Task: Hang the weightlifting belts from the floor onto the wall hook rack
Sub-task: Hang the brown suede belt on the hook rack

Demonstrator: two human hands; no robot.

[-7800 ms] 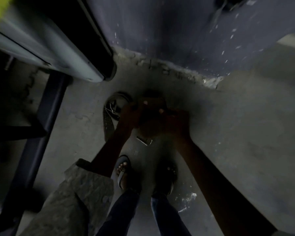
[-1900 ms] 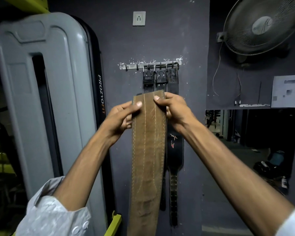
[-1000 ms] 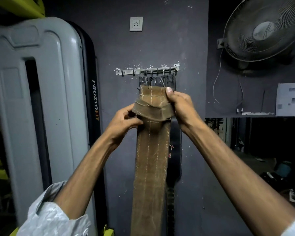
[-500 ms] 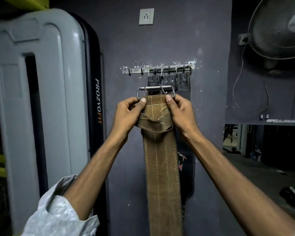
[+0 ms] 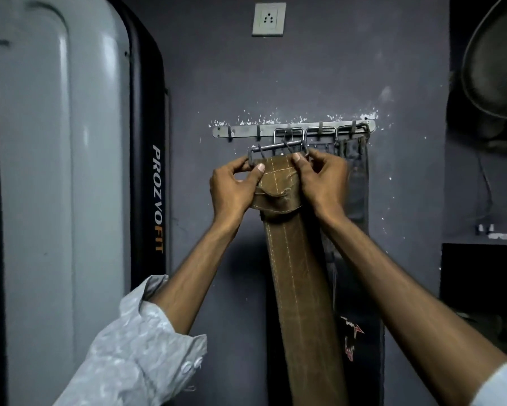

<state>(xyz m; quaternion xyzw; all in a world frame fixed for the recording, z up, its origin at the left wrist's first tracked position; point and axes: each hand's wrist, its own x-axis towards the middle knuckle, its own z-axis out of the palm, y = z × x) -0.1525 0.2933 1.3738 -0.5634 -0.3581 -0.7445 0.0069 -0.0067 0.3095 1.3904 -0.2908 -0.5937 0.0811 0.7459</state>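
A brown stitched weightlifting belt hangs down from both my hands in front of the wall. My left hand pinches its top left corner, and my right hand pinches the top right. The belt's metal buckle is raised just below the steel hook rack on the wall, and I cannot tell whether it touches a hook. Dark belts hang from the rack's right hooks, partly hidden behind the brown belt. The two left hooks are bare.
A large grey gym machine panel with a black edge marked PROZVOFIT stands close on the left. A white wall socket sits above the rack. A wall fan is at the upper right, above a dark opening.
I have stepped closer to the wall. Both hands have lifted the brown belt's buckle end up to just under the rack, tilted slightly to the right.
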